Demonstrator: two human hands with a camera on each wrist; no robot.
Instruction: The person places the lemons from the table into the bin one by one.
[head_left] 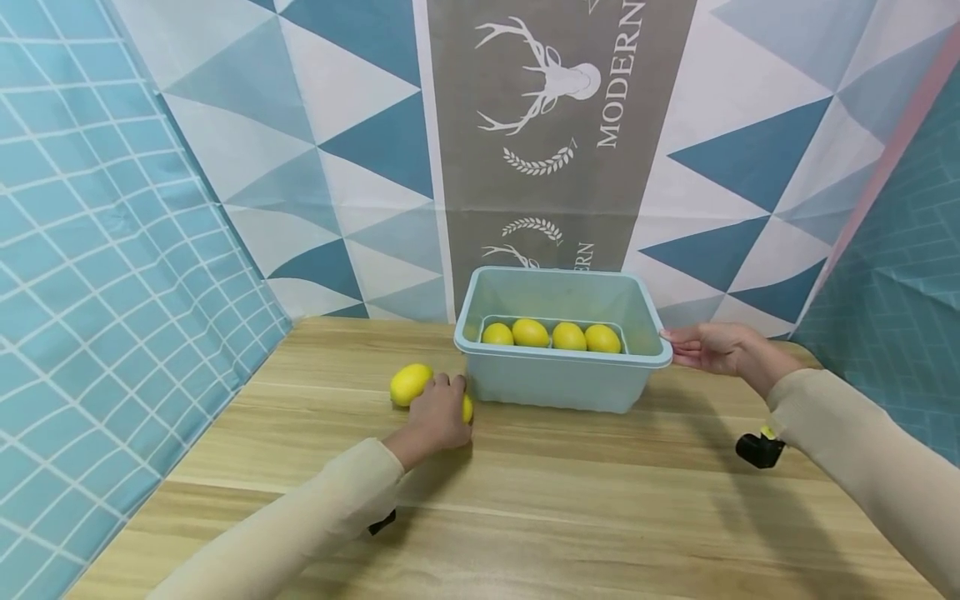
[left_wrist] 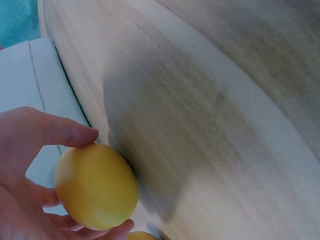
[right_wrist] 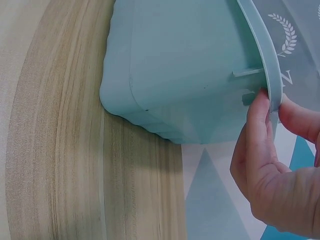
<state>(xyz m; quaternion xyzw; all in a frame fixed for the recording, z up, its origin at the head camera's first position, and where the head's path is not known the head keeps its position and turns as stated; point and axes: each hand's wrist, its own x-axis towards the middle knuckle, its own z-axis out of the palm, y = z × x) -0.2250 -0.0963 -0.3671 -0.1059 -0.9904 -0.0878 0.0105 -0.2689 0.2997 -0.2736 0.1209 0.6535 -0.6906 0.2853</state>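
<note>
My left hand [head_left: 441, 412] grips a yellow lemon [left_wrist: 97, 187] at the table, just left of a pale blue plastic bin [head_left: 555, 379]. Thumb and fingers close around the fruit from opposite sides in the left wrist view. Another lemon [head_left: 411, 384] lies on the table beside that hand. Several lemons [head_left: 530, 332] sit in a row on the floor of the bin. At the bin's right end, my right hand [head_left: 708, 346] pinches the rim [right_wrist: 272, 75], thumb on one side and fingers beneath it in the right wrist view.
The wood-grain table [head_left: 525, 508] carries the bin near its back edge. Behind it hangs a patterned cloth [head_left: 375, 150] with triangles and a deer head. A blue checked cloth [head_left: 97, 250] borders the left side, and a teal cloth [head_left: 892, 333] the right.
</note>
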